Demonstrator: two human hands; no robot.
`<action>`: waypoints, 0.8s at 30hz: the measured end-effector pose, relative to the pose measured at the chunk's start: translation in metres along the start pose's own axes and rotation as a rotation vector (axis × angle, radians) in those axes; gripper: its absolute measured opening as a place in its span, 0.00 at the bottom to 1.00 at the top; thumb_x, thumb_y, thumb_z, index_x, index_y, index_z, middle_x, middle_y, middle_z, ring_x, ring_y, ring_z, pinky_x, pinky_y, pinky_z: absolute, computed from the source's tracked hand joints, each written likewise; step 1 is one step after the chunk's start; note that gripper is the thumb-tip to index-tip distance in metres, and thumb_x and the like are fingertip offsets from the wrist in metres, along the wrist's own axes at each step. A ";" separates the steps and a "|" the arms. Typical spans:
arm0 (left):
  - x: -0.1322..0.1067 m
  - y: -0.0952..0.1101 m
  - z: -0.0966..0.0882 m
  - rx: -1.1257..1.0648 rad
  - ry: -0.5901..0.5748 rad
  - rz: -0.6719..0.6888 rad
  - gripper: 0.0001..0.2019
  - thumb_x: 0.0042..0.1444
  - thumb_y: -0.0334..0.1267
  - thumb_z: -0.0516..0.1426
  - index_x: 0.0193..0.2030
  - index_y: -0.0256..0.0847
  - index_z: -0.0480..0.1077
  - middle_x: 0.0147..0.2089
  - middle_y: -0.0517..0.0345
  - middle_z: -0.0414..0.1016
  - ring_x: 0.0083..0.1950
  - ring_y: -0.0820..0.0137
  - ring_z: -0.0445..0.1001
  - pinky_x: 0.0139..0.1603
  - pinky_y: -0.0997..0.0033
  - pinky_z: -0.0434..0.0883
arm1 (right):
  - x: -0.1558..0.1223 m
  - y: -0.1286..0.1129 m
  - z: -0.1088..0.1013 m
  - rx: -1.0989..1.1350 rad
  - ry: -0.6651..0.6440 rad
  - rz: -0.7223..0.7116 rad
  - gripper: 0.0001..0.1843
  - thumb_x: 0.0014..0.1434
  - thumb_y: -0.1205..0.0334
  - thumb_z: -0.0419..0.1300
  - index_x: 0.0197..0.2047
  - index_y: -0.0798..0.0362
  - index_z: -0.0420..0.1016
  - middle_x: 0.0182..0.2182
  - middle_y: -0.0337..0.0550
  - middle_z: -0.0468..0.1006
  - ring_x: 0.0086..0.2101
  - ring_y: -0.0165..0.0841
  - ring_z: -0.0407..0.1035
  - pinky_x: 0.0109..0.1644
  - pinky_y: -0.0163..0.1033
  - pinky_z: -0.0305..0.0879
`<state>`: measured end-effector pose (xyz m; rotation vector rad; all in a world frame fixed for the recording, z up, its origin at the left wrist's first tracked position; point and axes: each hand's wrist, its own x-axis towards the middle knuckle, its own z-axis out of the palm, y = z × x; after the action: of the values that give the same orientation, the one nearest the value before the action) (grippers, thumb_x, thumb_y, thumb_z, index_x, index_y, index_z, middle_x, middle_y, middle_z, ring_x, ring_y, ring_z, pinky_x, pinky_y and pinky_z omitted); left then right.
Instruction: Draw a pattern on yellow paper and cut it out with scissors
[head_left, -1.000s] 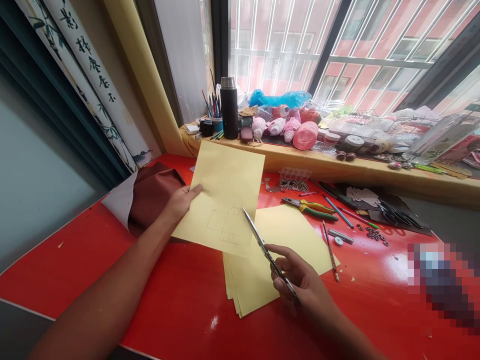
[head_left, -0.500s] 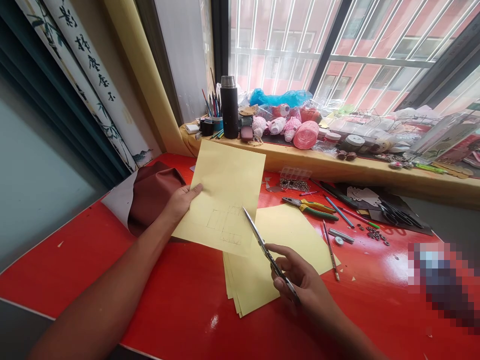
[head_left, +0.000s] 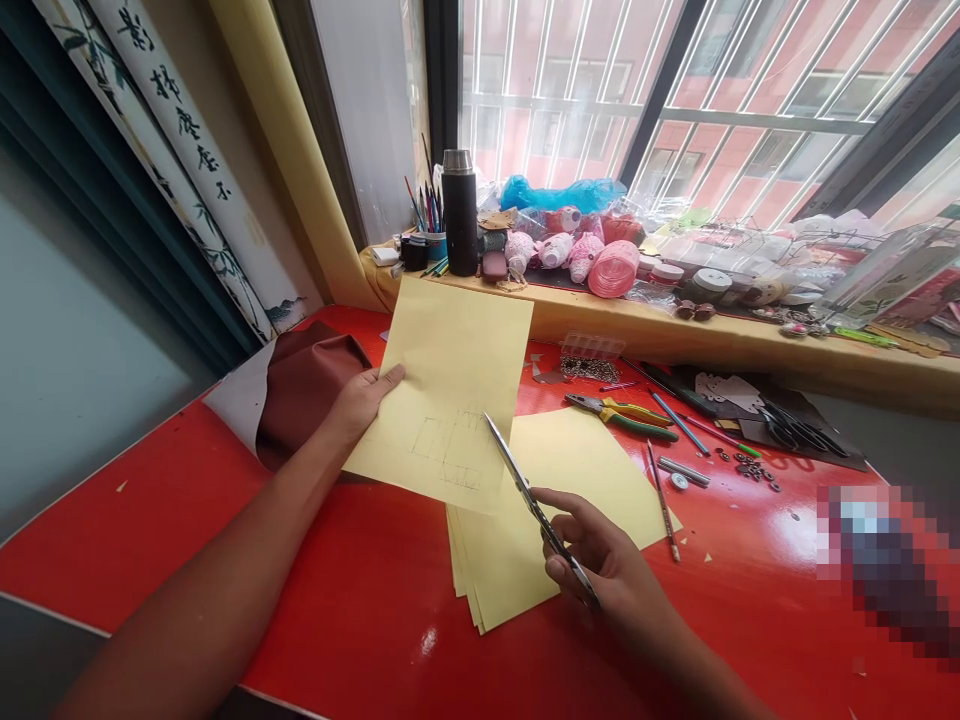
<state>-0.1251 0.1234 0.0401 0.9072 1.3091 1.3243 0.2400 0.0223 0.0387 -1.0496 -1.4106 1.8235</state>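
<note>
My left hand [head_left: 364, 400] grips the left edge of a pale yellow sheet [head_left: 450, 390], held up above the red table [head_left: 187, 500]. Faint pencil boxes are drawn near the sheet's lower right. My right hand [head_left: 600, 560] is closed on the handles of metal scissors [head_left: 536, 510]. Their blades point up and left and meet the sheet's right edge beside the drawing. A stack of the same yellow paper [head_left: 525, 530] lies flat under the scissors.
Brown leather [head_left: 304, 385] lies at the left. Pliers [head_left: 619, 412], pencils [head_left: 661, 500], black scissors [head_left: 795, 430] and small metal parts are scattered at the right. The window sill [head_left: 675, 335] holds a black flask [head_left: 458, 212], a pen cup and pink spools.
Almost nothing has moved. The yellow sheet has risen very slightly; both hands hold the same grip.
</note>
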 end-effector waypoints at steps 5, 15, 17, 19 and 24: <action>-0.001 0.000 0.001 -0.027 0.001 0.003 0.27 0.51 0.60 0.71 0.45 0.38 0.81 0.39 0.47 0.86 0.38 0.54 0.86 0.37 0.61 0.82 | 0.000 0.000 0.000 0.001 -0.005 -0.006 0.34 0.63 0.43 0.73 0.67 0.46 0.73 0.30 0.32 0.68 0.18 0.23 0.59 0.21 0.33 0.56; -0.001 0.003 0.001 -0.035 0.009 0.006 0.27 0.50 0.59 0.72 0.44 0.37 0.80 0.39 0.47 0.87 0.39 0.52 0.86 0.36 0.60 0.82 | -0.001 -0.004 0.003 -0.007 -0.014 0.009 0.34 0.63 0.43 0.73 0.67 0.45 0.73 0.31 0.32 0.68 0.18 0.23 0.60 0.22 0.33 0.55; -0.002 0.004 0.001 -0.033 0.015 0.009 0.27 0.50 0.59 0.72 0.44 0.37 0.80 0.39 0.47 0.87 0.39 0.53 0.86 0.36 0.61 0.82 | -0.001 -0.005 0.003 -0.014 -0.014 0.008 0.34 0.63 0.42 0.73 0.67 0.46 0.73 0.31 0.32 0.67 0.19 0.23 0.60 0.23 0.33 0.54; -0.003 0.005 0.001 -0.030 0.023 0.010 0.27 0.50 0.59 0.72 0.44 0.37 0.80 0.39 0.47 0.87 0.39 0.54 0.86 0.35 0.62 0.82 | -0.001 -0.006 0.003 -0.016 -0.015 0.007 0.35 0.62 0.41 0.74 0.67 0.46 0.73 0.30 0.31 0.67 0.19 0.23 0.59 0.23 0.33 0.53; -0.005 0.007 0.001 -0.044 0.028 0.004 0.26 0.50 0.58 0.73 0.44 0.36 0.80 0.38 0.48 0.87 0.37 0.55 0.86 0.35 0.63 0.82 | 0.000 -0.006 0.003 -0.008 -0.021 0.008 0.35 0.62 0.41 0.74 0.66 0.46 0.73 0.30 0.31 0.67 0.18 0.22 0.58 0.22 0.33 0.53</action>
<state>-0.1244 0.1196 0.0476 0.8645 1.2956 1.3683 0.2369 0.0222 0.0447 -1.0440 -1.4286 1.8412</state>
